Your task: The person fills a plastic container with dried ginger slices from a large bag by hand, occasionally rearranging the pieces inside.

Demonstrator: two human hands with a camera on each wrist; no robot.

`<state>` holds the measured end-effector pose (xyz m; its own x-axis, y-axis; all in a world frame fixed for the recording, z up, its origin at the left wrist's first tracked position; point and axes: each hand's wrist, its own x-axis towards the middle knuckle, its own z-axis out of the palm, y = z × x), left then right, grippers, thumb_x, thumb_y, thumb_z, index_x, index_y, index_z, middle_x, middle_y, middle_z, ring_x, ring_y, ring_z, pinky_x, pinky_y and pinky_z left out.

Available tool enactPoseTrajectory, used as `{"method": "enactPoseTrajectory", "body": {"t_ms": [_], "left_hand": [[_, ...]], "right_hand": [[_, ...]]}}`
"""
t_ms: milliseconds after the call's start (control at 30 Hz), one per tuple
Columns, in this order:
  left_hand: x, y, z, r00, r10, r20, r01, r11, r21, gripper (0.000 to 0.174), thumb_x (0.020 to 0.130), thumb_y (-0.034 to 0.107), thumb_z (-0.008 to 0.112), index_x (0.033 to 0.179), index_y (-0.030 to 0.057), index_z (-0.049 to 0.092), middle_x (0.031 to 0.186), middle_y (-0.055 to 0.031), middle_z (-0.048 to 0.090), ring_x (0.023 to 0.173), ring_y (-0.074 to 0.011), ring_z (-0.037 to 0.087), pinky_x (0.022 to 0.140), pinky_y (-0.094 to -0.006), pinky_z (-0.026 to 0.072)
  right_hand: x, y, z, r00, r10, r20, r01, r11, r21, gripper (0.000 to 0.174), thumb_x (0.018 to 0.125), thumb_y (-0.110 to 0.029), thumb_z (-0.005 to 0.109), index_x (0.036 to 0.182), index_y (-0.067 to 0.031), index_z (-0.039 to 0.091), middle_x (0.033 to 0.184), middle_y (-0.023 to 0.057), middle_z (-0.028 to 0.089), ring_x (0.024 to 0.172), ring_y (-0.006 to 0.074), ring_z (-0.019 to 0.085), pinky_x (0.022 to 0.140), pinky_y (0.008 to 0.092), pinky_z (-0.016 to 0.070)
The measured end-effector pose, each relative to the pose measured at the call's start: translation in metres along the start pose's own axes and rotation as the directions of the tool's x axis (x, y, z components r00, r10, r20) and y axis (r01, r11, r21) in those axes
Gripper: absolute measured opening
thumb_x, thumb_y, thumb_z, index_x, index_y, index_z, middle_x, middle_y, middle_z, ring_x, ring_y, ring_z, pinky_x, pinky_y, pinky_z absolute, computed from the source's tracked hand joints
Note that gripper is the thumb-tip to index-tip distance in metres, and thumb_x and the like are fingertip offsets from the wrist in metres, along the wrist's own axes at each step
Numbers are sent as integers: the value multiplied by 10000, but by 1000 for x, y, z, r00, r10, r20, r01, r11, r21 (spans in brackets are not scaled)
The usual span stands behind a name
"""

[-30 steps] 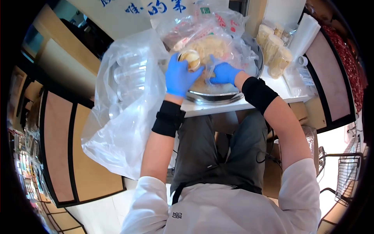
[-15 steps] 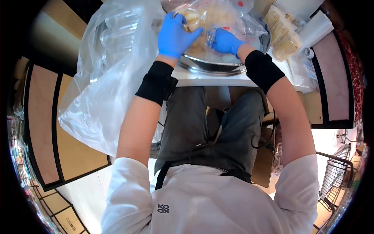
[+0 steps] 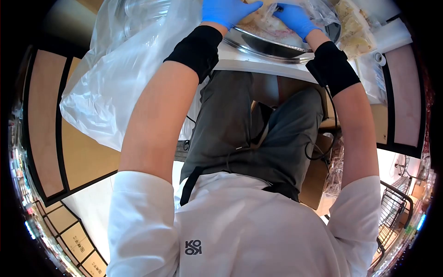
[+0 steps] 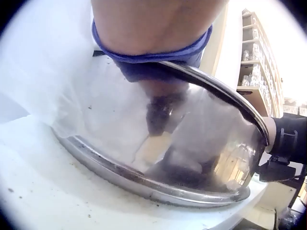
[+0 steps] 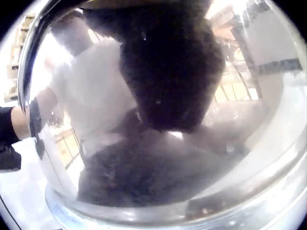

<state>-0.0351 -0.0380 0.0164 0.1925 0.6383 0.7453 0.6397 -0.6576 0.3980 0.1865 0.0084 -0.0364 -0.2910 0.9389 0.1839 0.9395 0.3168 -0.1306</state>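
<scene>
Head view, hands: two blue-gloved hands reach over a bowl at 12 o'clock. The left hand [image 3: 228,10] has its fingers cut off by the picture's edge, so I cannot tell how they lie. The right hand [image 3: 295,19] seems to pinch the clear bag [image 3: 323,10] in the bowl, probably to steady it.
Head view, bowl: the metal bowl [image 3: 277,46] sits at the near edge of the white tabletop [image 3: 244,64], within easy reach of both arms.
Head view, sides: a big plastic sack [image 3: 115,74] hangs at 10 o'clock, just beside the left arm. Filled tubs [image 3: 353,27] stand at 1 o'clock.
Left wrist view: the glove cuff is above the bowl's rim, and the fingers are hidden inside.
Right wrist view: only the bowl's mirrored wall shows, reflecting the person. The hand is out of sight.
</scene>
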Motion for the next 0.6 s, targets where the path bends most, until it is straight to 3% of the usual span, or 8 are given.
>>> {"method": "enactPoseTrajectory", "body": {"t_ms": [67, 200, 267, 300, 367, 400, 467, 600], "left_hand": [[0, -1, 2, 1000, 14, -10, -13, 999, 40, 430, 626, 324, 724, 896, 6, 617, 999, -201, 566, 915, -344, 559, 789, -387, 472], [2, -5, 2, 998, 70, -5, -69, 997, 34, 435, 628, 352, 714, 880, 7, 631, 1020, -208, 567, 917, -345, 560, 797, -388, 473], [1, -3, 1, 996, 80, -35, -79, 997, 18, 430, 629, 350, 712, 874, 5, 631, 1023, -207, 567, 918, -344, 561, 796, -389, 473], [0, -2, 1, 994, 88, -62, -88, 996, 1, 426, 631, 348, 710, 868, 3, 631, 1026, -206, 568, 918, -343, 562, 795, -390, 473], [-1, 0, 0, 996, 68, -57, -68, 998, 10, 415, 632, 338, 710, 870, 7, 632, 1021, -204, 569, 919, -340, 563, 795, -389, 473], [-1, 0, 0, 998, 48, -49, -47, 999, 19, 405, 634, 329, 710, 872, 10, 634, 1016, -202, 571, 919, -337, 564, 795, -388, 472], [0, -1, -1, 999, 22, -26, -22, 1000, -12, 399, 633, 323, 710, 874, 14, 635, 1014, -200, 572, 921, -334, 564, 795, -387, 472], [1, 0, -1, 993, 67, -94, -74, 994, -76, 395, 631, 321, 712, 872, 19, 635, 1005, -197, 573, 919, -329, 566, 795, -385, 471]], "right_hand": [[-2, 3, 4, 941, -125, -314, 185, 968, 172, 243, 774, -239, 571, 876, -27, 631, 830, 198, 620, 739, 339, 597, 713, 413, 460], [0, 16, 6, 969, -28, -244, 94, 960, 265, 269, 777, -264, 572, 881, -22, 628, 857, 194, 620, 750, 350, 591, 716, 416, 459], [11, 36, 19, 995, 19, -102, -12, 998, 70, 313, 774, -294, 579, 923, -23, 632, 912, 212, 612, 811, 336, 597, 737, 412, 460], [17, 51, 31, 995, 18, -101, -11, 998, 67, 313, 774, -294, 579, 923, -23, 632, 912, 212, 612, 811, 336, 597, 737, 412, 460], [26, 75, 49, 998, -51, -41, 41, 974, -224, 315, 772, -290, 580, 958, -44, 644, 911, 241, 610, 824, 319, 607, 762, 407, 459], [24, 61, 35, 998, -51, -40, 41, 973, -226, 315, 772, -290, 580, 958, -44, 644, 911, 241, 610, 824, 319, 607, 762, 407, 459], [18, 35, 6, 994, 68, -90, -62, 996, 64, 343, 789, -291, 569, 1045, -65, 602, 965, 215, 614, 874, 370, 591, 802, 408, 464], [-9, 22, 6, 992, 67, -104, -65, 998, 28, 487, 757, -393, 620, 1103, -56, 565, 1075, 177, 595, 922, 319, 589, 819, 378, 460]]}}
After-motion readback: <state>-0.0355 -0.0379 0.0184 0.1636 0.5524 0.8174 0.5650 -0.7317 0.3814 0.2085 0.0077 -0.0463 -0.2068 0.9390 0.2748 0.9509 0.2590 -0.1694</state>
